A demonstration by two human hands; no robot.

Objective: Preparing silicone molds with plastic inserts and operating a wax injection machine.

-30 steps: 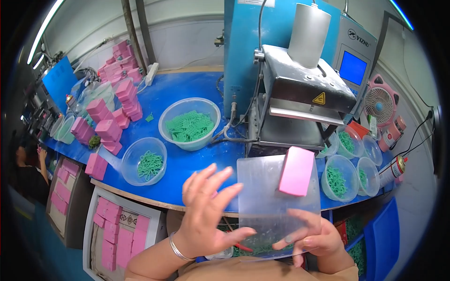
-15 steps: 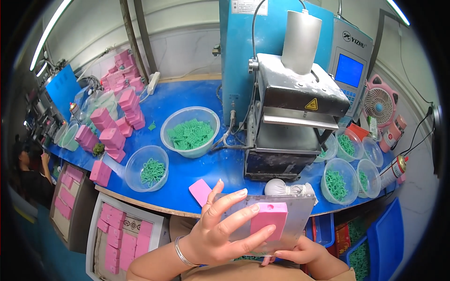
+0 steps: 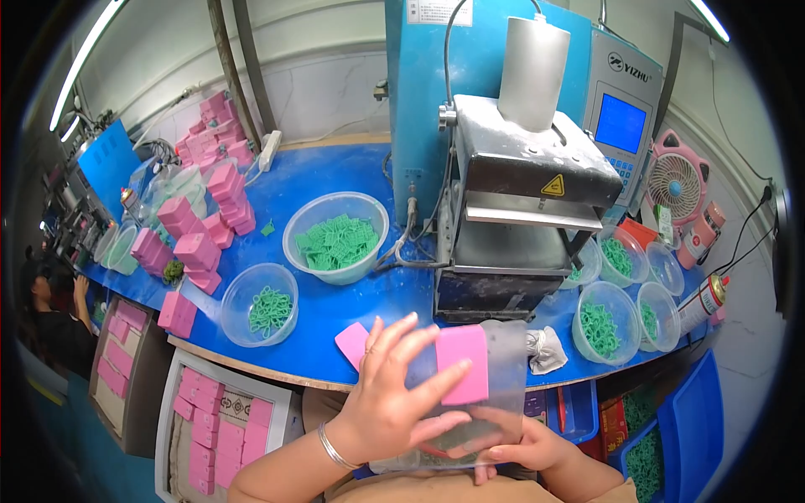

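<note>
In front of my body a clear, see-through plate [image 3: 507,356] is tilted up, and a pink rectangular block [image 3: 465,344] lies against its face. My left hand [image 3: 386,402], with a bracelet at the wrist, reaches over from the left. Its fingers are spread, and one fingertip overlaps the block. My right hand [image 3: 532,448] grips the plate at its lower right, fingers partly seen through it. Another pink piece [image 3: 352,342] lies on the table edge, partly behind my left hand. Left of it is a clear bowl [image 3: 293,331] of green rubbery loops.
A press machine [image 3: 503,268] stands behind the plate. A wide bowl [image 3: 377,251] of green pieces sits left of it, and stacked pink blocks [image 3: 197,251] stand farther left. At right are tubs [image 3: 620,356] of green loops, a spray can [image 3: 703,306] and a pink fan [image 3: 677,180].
The plate and block have shifted left and tipped, so the block's broad face shows instead of its holed end. My left hand has moved up slightly. A white cloth bundle behind is less visible.
</note>
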